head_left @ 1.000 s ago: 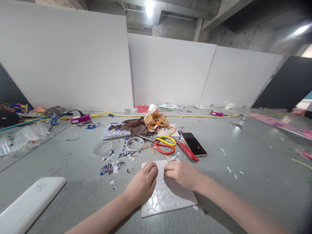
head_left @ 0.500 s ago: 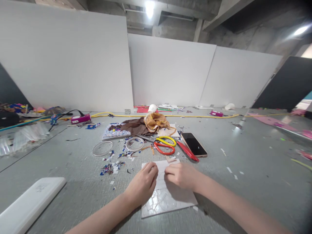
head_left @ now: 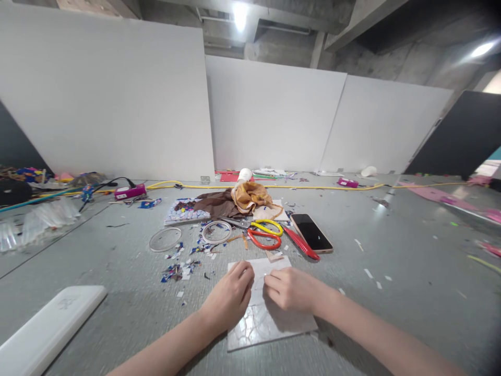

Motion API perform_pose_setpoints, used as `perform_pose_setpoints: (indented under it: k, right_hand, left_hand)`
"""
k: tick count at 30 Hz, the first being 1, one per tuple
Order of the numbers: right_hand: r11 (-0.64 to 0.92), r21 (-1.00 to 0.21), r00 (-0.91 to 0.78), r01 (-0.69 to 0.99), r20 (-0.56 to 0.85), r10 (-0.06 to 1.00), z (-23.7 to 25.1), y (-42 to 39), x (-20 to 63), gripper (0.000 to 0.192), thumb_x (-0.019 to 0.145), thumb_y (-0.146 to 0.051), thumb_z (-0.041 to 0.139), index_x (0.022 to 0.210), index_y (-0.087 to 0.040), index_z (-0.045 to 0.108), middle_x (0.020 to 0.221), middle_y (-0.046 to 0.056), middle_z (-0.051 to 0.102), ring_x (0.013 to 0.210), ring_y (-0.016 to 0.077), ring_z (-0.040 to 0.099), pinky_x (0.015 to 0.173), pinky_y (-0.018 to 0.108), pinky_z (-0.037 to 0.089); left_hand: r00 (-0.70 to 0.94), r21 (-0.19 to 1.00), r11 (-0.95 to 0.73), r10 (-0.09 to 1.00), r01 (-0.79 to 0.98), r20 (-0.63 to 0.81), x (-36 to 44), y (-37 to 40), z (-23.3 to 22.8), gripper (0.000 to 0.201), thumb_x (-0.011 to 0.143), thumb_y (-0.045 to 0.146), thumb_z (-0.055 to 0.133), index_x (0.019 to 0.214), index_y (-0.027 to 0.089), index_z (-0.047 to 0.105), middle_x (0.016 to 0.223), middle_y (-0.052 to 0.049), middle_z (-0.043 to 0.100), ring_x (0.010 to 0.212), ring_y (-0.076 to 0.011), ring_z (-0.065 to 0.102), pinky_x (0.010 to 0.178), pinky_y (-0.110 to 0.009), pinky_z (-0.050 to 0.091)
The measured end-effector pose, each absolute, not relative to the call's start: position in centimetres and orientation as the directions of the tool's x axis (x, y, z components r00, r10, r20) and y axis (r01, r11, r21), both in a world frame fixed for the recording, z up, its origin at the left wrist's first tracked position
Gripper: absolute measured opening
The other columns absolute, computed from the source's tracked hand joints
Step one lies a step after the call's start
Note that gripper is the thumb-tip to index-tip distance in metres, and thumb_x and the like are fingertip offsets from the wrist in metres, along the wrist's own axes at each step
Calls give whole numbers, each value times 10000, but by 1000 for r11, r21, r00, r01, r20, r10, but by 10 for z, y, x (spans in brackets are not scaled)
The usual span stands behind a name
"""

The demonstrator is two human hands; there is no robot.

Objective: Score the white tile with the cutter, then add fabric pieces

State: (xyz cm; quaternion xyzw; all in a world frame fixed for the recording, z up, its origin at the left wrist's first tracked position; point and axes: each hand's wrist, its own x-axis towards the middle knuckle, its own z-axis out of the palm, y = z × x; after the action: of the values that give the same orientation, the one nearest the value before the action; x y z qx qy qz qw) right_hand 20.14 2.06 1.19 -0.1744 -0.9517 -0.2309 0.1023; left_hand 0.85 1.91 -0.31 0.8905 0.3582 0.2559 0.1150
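Observation:
A pale flat board [head_left: 270, 334] lies in front of me, its near half covered with a shiny, cracked-looking pattern of pieces. My left hand [head_left: 230, 293] rests over its left side with the fingers curled together; what they hold, if anything, is hidden. Over the right side, my right hand [head_left: 293, 290] has its fingers pinched, and a tiny whitish speck shows by the fingertips, too small to name. Just beyond the board lie scissors [head_left: 265, 239] with one yellow and one red handle, a red-handled tool [head_left: 301, 244] and a phone [head_left: 312, 232].
Two rolls of tape, one a white ring [head_left: 216, 232], lie left of the scissors near colourful scraps [head_left: 178, 271]. Brown and gold cloth [head_left: 252, 198] is heaped behind. A white power bank [head_left: 55, 329] sits at near left. A yellow cable [head_left: 313, 187] runs along the panels.
My right hand has shifted slightly toward me over the board, fingers still pinched. My left hand and the board stay about where they were.

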Motion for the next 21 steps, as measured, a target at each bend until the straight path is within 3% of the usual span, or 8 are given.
perform_pose_setpoints:
  k: [12, 21]
  right_hand:
    - [813, 384, -892, 438, 294, 342, 8, 26, 202, 243, 839, -63, 410, 658, -134, 556, 638, 25, 552, 544, 131, 470, 453, 270, 254]
    - [833, 276, -867, 479, 295, 401, 11, 28, 207, 209, 862, -77, 411, 757, -136, 582, 712, 29, 598, 569, 127, 499, 507, 250, 348]
  left_hand:
    - [616, 393, -713, 701, 581, 360, 8, 19, -4, 178, 832, 56, 350, 871, 176, 475, 936, -74, 505, 872, -203, 504, 779, -333, 455]
    - [618, 392, -704, 709, 592, 340, 8, 20, -3, 166, 845, 68, 341, 871, 179, 461, 945, -72, 494, 877, -207, 492, 787, -340, 447]
